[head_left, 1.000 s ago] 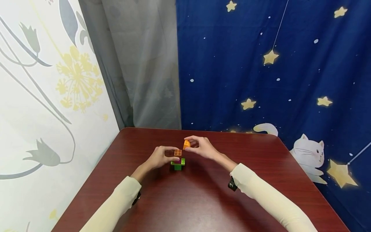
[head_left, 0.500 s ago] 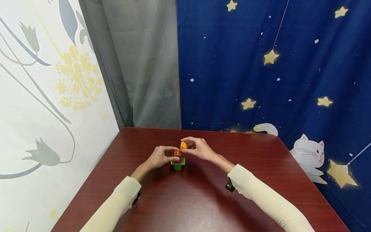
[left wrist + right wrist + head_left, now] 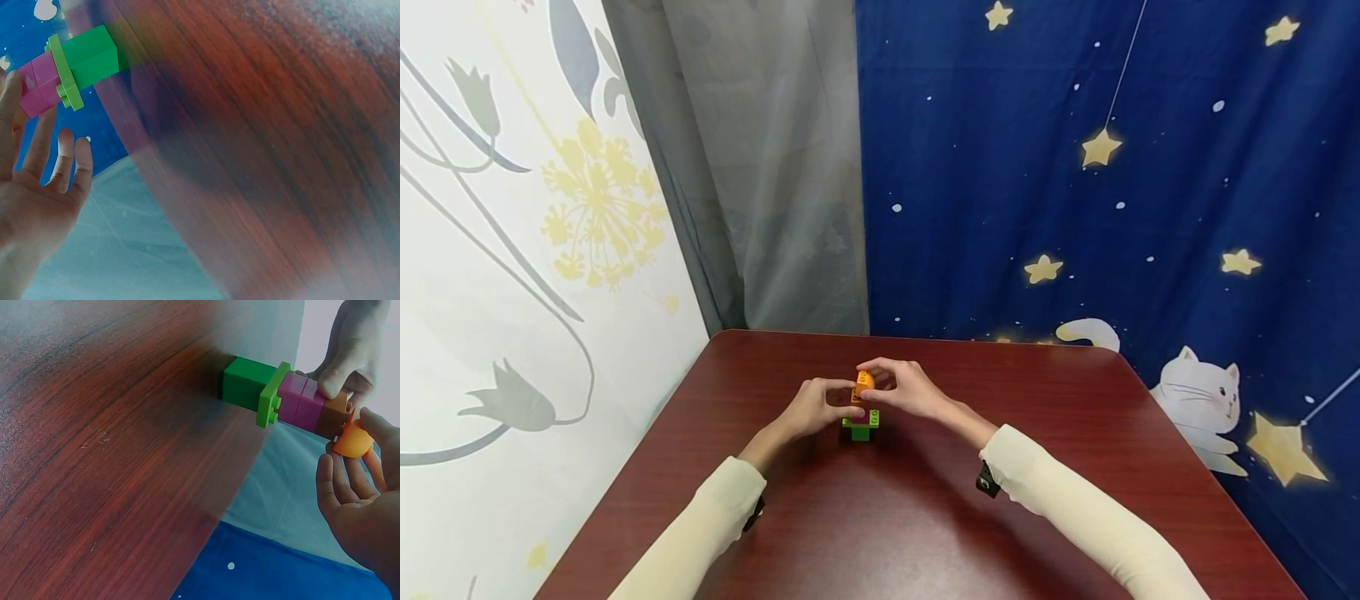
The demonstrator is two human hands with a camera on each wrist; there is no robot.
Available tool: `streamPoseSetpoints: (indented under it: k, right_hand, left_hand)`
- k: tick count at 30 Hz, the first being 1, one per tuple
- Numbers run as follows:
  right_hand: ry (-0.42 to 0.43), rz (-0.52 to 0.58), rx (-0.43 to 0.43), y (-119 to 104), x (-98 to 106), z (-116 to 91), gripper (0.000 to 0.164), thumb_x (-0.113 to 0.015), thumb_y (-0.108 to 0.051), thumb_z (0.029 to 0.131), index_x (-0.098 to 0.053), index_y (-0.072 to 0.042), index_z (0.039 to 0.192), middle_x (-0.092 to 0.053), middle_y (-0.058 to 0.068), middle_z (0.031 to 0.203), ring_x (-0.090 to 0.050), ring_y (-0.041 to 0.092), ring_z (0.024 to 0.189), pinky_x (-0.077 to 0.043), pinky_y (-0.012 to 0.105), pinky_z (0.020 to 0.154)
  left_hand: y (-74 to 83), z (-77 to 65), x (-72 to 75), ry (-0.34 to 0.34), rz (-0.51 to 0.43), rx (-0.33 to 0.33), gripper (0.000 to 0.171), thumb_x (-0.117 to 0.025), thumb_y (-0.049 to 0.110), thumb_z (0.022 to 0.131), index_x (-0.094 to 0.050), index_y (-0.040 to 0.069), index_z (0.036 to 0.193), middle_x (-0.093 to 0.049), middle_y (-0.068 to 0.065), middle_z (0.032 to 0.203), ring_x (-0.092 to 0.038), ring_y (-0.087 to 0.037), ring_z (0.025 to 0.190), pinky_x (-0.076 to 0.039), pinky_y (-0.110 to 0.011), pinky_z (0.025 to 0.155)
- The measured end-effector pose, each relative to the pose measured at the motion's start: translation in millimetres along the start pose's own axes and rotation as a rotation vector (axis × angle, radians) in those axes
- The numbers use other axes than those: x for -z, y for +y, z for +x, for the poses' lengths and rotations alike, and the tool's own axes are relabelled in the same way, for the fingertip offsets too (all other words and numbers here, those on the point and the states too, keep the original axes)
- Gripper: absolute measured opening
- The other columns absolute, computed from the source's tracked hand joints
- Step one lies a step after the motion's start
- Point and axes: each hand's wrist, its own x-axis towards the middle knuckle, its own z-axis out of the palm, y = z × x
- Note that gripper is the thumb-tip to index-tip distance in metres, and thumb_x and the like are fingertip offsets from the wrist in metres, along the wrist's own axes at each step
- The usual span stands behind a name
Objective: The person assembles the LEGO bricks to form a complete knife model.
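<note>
A small tower of toy building bricks stands on the table: a green brick [image 3: 249, 382] at the bottom, a lime plate [image 3: 272, 395] over it, then pink bricks [image 3: 300, 403] and a brown-orange brick [image 3: 331, 416] on top. My left hand [image 3: 811, 408] grips the tower's upper part between thumb and fingers from the left. An orange curved brick [image 3: 354, 439] is pinched by my right hand [image 3: 912, 388] just over the tower's top. In the right wrist view it sits tilted against the studs; whether it is seated I cannot tell.
The dark red wooden table [image 3: 880, 517] spreads around the tower. Behind its far edge hang a grey curtain [image 3: 775, 183] and a blue star-print curtain [image 3: 970, 208]. A white patterned panel [image 3: 512, 292] borders the left side.
My right hand has moved left with the orange curved brick, from beside the tower to over its top. The left hand has kept its hold in the same place.
</note>
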Motion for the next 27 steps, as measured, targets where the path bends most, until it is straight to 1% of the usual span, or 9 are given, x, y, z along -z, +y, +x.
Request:
streamPoseSetpoints:
  k: [5, 12, 17, 21, 25, 27]
  right_hand:
    - [-0.006, -0.012, 0.014, -1, -2, 1, 0.043, -0.081, -0.017, 0.092, -0.068, -0.011, 0.133, -0.075, 0.005, 0.110, -0.073, 0.017, 0.095, -0.059, 0.028, 0.083]
    - [-0.011, -0.019, 0.021, -2, -6, 2, 0.043, -0.081, -0.016, 0.092, -0.068, -0.012, 0.133, -0.075, 0.004, 0.110, -0.072, 0.013, 0.092, -0.058, 0.026, 0.082]
    - [-0.013, -0.011, 0.035, -1, -8, 3, 0.042, -0.081, -0.014, 0.093, -0.068, -0.012, 0.133, -0.076, 0.005, 0.111, -0.073, 0.015, 0.093, -0.059, 0.026, 0.081]
    - [-0.020, -0.007, 0.044, 0, -11, 3, 0.041, -0.079, -0.013, 0.094, -0.067, -0.011, 0.133, -0.075, 0.007, 0.113, -0.074, 0.020, 0.096, -0.060, 0.030, 0.082]
    - [-0.014, 0.004, 0.036, -1, -11, 3, 0.041, -0.079, -0.012, 0.094, -0.068, -0.010, 0.133, -0.075, 0.008, 0.113, -0.074, 0.024, 0.097, -0.060, 0.038, 0.084]
    - [-0.013, 0.008, 0.030, -2, -11, 3, 0.041, -0.079, -0.012, 0.094, -0.068, -0.010, 0.133, -0.075, 0.008, 0.114, -0.074, 0.024, 0.098, -0.060, 0.040, 0.084]
  left_hand:
    - [-0.1, 0.7, 0.1, -0.008, 0.002, 0.002, 0.046, -0.087, 0.035, 0.086, -0.076, 0.013, 0.125, -0.077, -0.002, 0.115, -0.072, -0.017, 0.104, -0.058, -0.040, 0.091]
    - [-0.1, 0.3, 0.1, -0.025, -0.012, 0.010, 0.039, -0.087, 0.032, 0.087, -0.077, 0.015, 0.121, -0.077, 0.001, 0.111, -0.072, -0.013, 0.099, -0.059, -0.035, 0.087]
    - [-0.4, -0.1, 0.7, -0.023, -0.006, 0.013, 0.038, -0.087, 0.034, 0.086, -0.078, 0.017, 0.119, -0.077, 0.003, 0.109, -0.071, -0.011, 0.096, -0.059, -0.034, 0.085]
    - [0.5, -0.8, 1.5, -0.019, 0.003, 0.015, 0.039, -0.086, 0.037, 0.086, -0.078, 0.017, 0.118, -0.077, 0.004, 0.107, -0.069, -0.011, 0.093, -0.059, -0.034, 0.085]
    - [0.9, -0.8, 1.7, -0.021, 0.001, 0.015, 0.039, -0.086, 0.038, 0.086, -0.078, 0.018, 0.119, -0.077, 0.005, 0.106, -0.068, -0.011, 0.091, -0.059, -0.034, 0.084]
    - [0.4, -0.7, 1.6, -0.024, 0.000, 0.016, 0.039, -0.086, 0.038, 0.086, -0.078, 0.018, 0.119, -0.077, 0.005, 0.106, -0.068, -0.011, 0.090, -0.059, -0.034, 0.084]
